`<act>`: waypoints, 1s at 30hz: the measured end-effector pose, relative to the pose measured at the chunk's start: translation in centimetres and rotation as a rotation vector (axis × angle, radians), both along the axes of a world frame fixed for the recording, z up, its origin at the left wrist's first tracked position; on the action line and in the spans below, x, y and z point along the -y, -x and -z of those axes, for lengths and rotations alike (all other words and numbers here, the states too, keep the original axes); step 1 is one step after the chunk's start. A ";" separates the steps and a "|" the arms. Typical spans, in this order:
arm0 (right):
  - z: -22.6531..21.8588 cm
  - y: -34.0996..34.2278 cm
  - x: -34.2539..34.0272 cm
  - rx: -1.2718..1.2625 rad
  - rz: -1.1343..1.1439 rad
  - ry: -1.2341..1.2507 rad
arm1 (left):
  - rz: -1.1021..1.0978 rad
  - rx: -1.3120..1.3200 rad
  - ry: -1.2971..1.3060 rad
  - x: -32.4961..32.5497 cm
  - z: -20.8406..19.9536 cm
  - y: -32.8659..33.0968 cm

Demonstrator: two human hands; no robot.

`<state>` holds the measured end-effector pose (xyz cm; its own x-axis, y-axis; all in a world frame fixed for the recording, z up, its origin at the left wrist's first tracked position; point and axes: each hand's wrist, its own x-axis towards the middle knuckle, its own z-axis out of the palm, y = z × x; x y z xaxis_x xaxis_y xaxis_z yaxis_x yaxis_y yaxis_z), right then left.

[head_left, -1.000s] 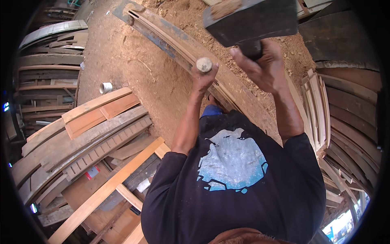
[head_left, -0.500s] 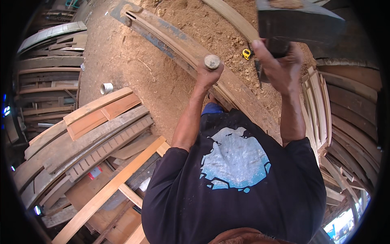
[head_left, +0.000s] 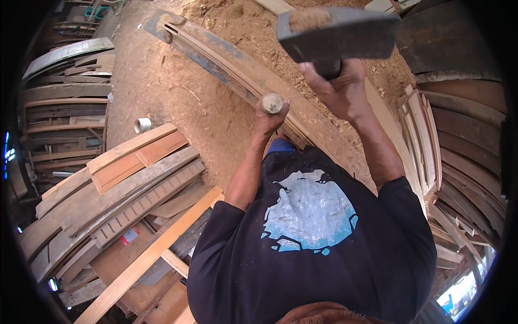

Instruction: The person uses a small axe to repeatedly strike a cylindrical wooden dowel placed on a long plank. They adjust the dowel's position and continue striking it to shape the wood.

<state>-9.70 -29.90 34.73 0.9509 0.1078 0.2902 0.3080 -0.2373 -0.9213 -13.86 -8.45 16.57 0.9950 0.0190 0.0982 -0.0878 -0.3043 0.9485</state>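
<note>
My left hand (head_left: 265, 122) is closed around a chisel (head_left: 273, 102), its pale round handle end facing up; the blade is hidden below the fist. Under it runs a long, narrow wooden piece (head_left: 216, 60) with a slot near its far end, lying along a worn plank (head_left: 315, 119) with grey-blue paint marks. My right hand (head_left: 348, 96) grips the dark handle of a mallet (head_left: 345, 42), held up to the right of the chisel and apart from it. Its big blocky dark head has a worn, tan striking face.
Sawdust (head_left: 216, 102) covers the ground around the plank. Stacked boards and panels (head_left: 129, 156) lie at left, with a white cup-like ring (head_left: 142, 125) beside them. Timber racks (head_left: 65, 119) stand far left. More boards (head_left: 421, 140) lean at right.
My right hand has swung the mallet leftward, nearer the chisel. My left hand has shifted slightly left and toward me with the chisel. The yellow tape measure seen earlier is now hidden.
</note>
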 end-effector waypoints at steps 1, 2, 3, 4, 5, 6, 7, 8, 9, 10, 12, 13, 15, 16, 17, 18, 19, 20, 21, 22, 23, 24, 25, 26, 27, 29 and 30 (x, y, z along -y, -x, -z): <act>1.1 0.1 -0.6 0.115 -0.042 -0.044 | 0.008 0.023 -0.003 0.0 -0.2 -0.2; 2.5 0.2 -1.2 0.230 -0.084 -0.086 | 0.040 0.006 0.007 0.1 -0.2 -0.5; 4.4 0.1 -0.9 0.139 -0.145 0.201 | 0.063 -0.010 0.016 0.1 0.0 -0.6; 6.2 0.0 -0.5 0.085 -0.223 0.501 | 0.090 -0.026 0.025 0.0 0.3 -0.7; 7.2 0.2 -0.7 -0.071 -0.286 0.721 | 0.062 -0.258 -0.035 -0.1 0.9 -0.4; 7.5 0.3 -0.7 -0.237 -0.349 0.943 | 0.039 -0.098 -0.072 0.0 2.1 0.4; 7.2 -0.2 -0.5 -0.208 -0.298 0.861 | 0.015 0.079 -0.106 0.8 2.6 -0.1; 6.8 -0.2 -0.2 -0.178 -0.248 0.778 | 0.036 0.037 -0.055 0.7 2.9 0.0; 7.3 1.4 -0.3 -0.194 -0.214 0.695 | 0.069 -0.001 0.010 1.1 3.1 -0.2; 6.4 1.7 -0.6 -0.236 -0.211 0.578 | 0.115 -0.031 -0.027 0.6 3.8 -1.2; 3.5 0.9 -0.7 -0.306 -0.189 0.343 | 0.073 -0.161 0.128 0.0 3.5 -1.1; 2.5 1.0 -0.7 -0.378 -0.151 0.261 | 0.013 -0.121 0.130 0.1 2.0 -1.7; 1.9 0.9 -0.2 -0.329 -0.088 0.096 | -0.107 -0.047 0.137 0.2 -1.1 -2.8; 1.5 0.8 0.0 -0.304 -0.064 0.016 | -0.113 -0.065 0.144 0.2 -2.1 -3.2; 0.4 0.9 0.4 -0.274 -0.035 0.006 | -0.118 -0.083 0.151 0.1 -2.9 -3.9; -0.2 0.9 0.6 -0.267 -0.031 -0.063 | -0.123 -0.102 0.156 -0.1 -3.1 -4.4; -0.7 0.8 0.9 -0.261 -0.027 -0.131 | -0.096 -0.056 0.133 -0.3 -2.9 -5.0; -0.7 0.9 1.1 -0.255 -0.023 -0.200 | -0.106 -0.054 0.116 -0.3 -3.0 -5.0; -0.7 1.0 1.3 -0.252 0.022 -0.196 | -0.110 -0.049 0.101 -0.1 -3.5 -5.3; -0.6 1.0 1.5 -0.228 0.038 -0.189 | -0.114 -0.045 0.087 0.1 -3.7 -5.5; -0.7 1.0 1.7 -0.203 0.054 -0.182 | -0.111 -0.030 0.091 0.1 -3.2 -5.7; -0.8 1.0 1.9 -0.179 0.070 -0.174 | -0.109 -0.015 0.096 0.0 -2.7 -5.8; -1.0 1.2 2.0 -0.187 0.079 -0.188 | -0.107 0.000 0.101 0.0 -2.3 -5.9; -1.3 1.3 2.0 -0.196 0.088 -0.203 | -0.116 -0.012 0.111 0.0 -1.8 -5.8; -1.4 1.3 2.2 -0.203 0.101 -0.219 | -0.121 -0.025 0.120 0.4 -1.7 -5.8; -1.4 1.3 2.6 -0.199 0.104 -0.220 | -0.122 -0.038 0.121 0.6 -1.7 -5.8; -1.3 1.2 2.8 -0.196 0.104 -0.222 | -0.117 -0.038 0.113 0.6 -1.7 -5.7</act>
